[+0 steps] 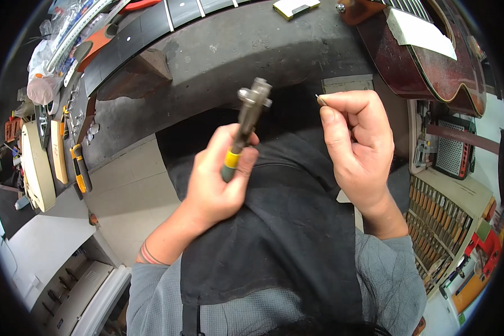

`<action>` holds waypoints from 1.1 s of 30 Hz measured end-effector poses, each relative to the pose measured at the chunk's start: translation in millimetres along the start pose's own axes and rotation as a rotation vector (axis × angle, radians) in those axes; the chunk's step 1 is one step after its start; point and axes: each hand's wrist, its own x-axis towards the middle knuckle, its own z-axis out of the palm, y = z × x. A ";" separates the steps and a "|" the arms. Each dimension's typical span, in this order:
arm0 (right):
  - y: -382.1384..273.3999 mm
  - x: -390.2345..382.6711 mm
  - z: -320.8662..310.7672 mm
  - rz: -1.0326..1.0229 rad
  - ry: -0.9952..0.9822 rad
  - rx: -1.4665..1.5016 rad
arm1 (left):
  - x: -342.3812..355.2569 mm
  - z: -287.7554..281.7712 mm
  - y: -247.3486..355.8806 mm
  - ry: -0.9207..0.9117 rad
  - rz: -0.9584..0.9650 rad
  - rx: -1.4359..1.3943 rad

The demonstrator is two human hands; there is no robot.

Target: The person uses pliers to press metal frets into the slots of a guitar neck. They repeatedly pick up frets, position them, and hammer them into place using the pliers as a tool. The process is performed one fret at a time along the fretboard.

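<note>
My left hand [215, 173] is closed around a pair of pliers [252, 109] with green and yellow grips. Its metal head points up and away, slightly blurred. Across from it, my right hand [361, 134] pinches a thin, short piece of metal wire [318, 99] between thumb and forefinger; only its tip shows. Both hands hover over my black apron [274, 224], apart from each other. Beyond them a guitar neck [145, 35] with a dark fretboard lies across the bench, propped on a dark block [137, 75].
A dark red guitar body [392, 70] stands at the far right, with white paper [420, 33] on it. A yellow box [295, 8] sits on the grey bench [229, 45]. A screwdriver [81, 168] lies left. A rack of files [437, 224] stands at right.
</note>
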 end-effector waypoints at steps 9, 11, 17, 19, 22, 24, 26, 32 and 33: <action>-4.7 0.6 -0.1 0.068 -0.016 0.079 | 9.9 -0.3 3.8 -0.054 -0.012 -0.060; -7.3 0.4 0.9 0.088 -0.008 0.096 | 10.6 1.7 5.8 -0.059 -0.051 -0.101; -7.8 -0.5 3.3 0.099 -0.008 0.105 | 10.7 -2.1 6.8 -0.167 -0.127 -0.125; -7.2 -0.6 2.4 0.086 -0.021 0.071 | 12.2 -3.5 6.5 -0.236 -0.081 -0.028; -6.9 -1.2 2.3 0.078 -0.022 0.053 | 12.8 -4.7 12.7 -0.299 -0.021 0.102; -6.4 -1.4 2.6 0.078 -0.031 0.048 | 13.6 -1.7 9.3 -0.254 0.051 0.189; -5.2 -1.3 2.7 0.077 -0.056 0.040 | 13.1 -0.6 12.1 -0.231 0.028 0.194; -7.0 -1.8 4.5 0.081 -0.066 0.068 | 16.8 -2.1 19.8 -0.238 0.018 0.243; -6.7 -2.0 4.3 0.083 -0.068 0.071 | 16.7 -2.3 19.6 -0.234 0.032 0.259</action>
